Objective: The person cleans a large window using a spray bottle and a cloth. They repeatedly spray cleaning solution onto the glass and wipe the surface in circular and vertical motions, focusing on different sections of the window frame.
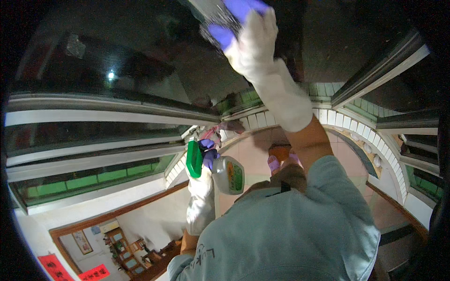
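Both of my hands wear white gloves with purple fingers. My right hand (253, 42) reaches up in front of a dark window pane (140, 45), its fingers closed around a grey-white tool (211, 12) with a dark, bristly-looking edge. Motion blur and the picture's top edge hide the tool's exact kind, and I cannot tell if it touches the glass. Lower down, my left hand (209, 158) grips the neck of a spray bottle (230, 175) with a green trigger head (194, 158). The translucent bottle bears a green and orange label. A crumpled pinkish cloth (225, 128) lies on the sill just beyond this hand.
White window rails (105, 116) run along the left, and another frame (383, 77) slants on the right. A curved white-tiled sill (260, 119) bounds the pink tiled floor (253, 147). My feet wear pink slippers (273, 164). Red paper strips (94, 272) hang at lower left.
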`<state>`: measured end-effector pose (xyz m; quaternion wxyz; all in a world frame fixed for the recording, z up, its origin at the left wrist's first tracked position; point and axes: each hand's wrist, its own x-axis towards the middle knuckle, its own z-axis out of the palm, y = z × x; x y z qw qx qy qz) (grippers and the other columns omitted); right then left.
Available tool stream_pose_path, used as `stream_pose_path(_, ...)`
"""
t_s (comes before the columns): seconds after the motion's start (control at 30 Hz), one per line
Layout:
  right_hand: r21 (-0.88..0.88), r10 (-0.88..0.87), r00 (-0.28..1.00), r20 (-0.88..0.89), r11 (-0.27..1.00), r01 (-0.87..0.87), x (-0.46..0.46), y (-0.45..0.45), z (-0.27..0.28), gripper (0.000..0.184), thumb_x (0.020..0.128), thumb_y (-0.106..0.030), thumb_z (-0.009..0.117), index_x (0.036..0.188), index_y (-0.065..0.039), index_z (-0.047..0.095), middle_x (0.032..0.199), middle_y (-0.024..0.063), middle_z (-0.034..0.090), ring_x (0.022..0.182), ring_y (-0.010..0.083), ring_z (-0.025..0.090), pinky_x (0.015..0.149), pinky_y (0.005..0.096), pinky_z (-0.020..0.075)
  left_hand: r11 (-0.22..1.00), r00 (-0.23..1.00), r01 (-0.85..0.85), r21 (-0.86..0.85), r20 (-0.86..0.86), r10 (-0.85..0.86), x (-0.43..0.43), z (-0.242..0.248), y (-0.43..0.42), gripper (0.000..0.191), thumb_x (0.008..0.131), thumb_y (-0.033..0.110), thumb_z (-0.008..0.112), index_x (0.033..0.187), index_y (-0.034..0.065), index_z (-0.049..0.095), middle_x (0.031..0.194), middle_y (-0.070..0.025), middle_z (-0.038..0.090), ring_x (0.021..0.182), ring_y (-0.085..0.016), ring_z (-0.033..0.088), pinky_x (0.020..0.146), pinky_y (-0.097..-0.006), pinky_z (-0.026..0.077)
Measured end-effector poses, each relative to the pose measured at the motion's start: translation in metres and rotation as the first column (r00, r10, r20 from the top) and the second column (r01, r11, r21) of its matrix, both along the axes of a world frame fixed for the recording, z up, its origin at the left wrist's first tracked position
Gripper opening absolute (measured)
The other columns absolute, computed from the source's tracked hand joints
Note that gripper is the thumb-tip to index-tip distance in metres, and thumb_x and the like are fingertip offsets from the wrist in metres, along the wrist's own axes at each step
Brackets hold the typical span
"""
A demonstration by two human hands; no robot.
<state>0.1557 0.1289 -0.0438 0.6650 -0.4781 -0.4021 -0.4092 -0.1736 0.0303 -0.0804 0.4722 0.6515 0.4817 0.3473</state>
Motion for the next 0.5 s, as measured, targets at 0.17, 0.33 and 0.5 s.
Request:
stream_pose_path(0.17, -0.429, -0.113, 0.923, -0.368, 0.901, -0.060, -0.032, -0.017, -0.205, 0.057, 0.076, -0.038, 0.082, 0.121, -0.008, 0.063, 0.116, 0.0173, 0.065, 0.102, 0.0407, 0.061, 0.090, 0.0535, 0.0492, 0.981, 0.980, 0.184, -0.058, 0.093, -0.178, -0.003, -0.005, 0.017, 0.038, 0.099, 0.015, 0.056, 0.134, 0.0014, 0.054, 0.113, -0.0110, 0.064, 0.092, -0.019, 0.062, 0.082, -0.0325, 0.052)
stream_pose_path(0.33, -0.335, 0.013, 0.658, -0.753, 0.853, -0.400, -0.043, -0.024, -0.247, 0.044, 0.084, -0.036, 0.077, 0.115, -0.007, 0.063, 0.115, 0.0180, 0.063, 0.103, 0.0399, 0.060, 0.092, 0.0522, 0.0489, 0.978, 0.968, 0.208, 0.003, 0.140, -0.207, -0.005, -0.011, 0.019, 0.040, 0.100, 0.017, 0.057, 0.137, 0.0006, 0.050, 0.117, -0.0108, 0.064, 0.095, -0.019, 0.063, 0.085, -0.0333, 0.053)
stream_pose_path(0.5, -0.229, 0.069, 0.987, -0.145, 0.968, -0.101, -0.005, -0.015, -0.045, 0.052, 0.072, -0.027, 0.083, 0.118, -0.014, 0.062, 0.107, 0.0158, 0.063, 0.094, 0.0349, 0.061, 0.080, 0.0474, 0.0523, 0.971, 0.964, 0.241, 0.007, 0.116, -0.240, -0.007, -0.007, 0.017, 0.047, 0.102, 0.019, 0.054, 0.144, 0.0001, 0.044, 0.117, -0.0127, 0.062, 0.092, -0.019, 0.063, 0.082, -0.0327, 0.053)
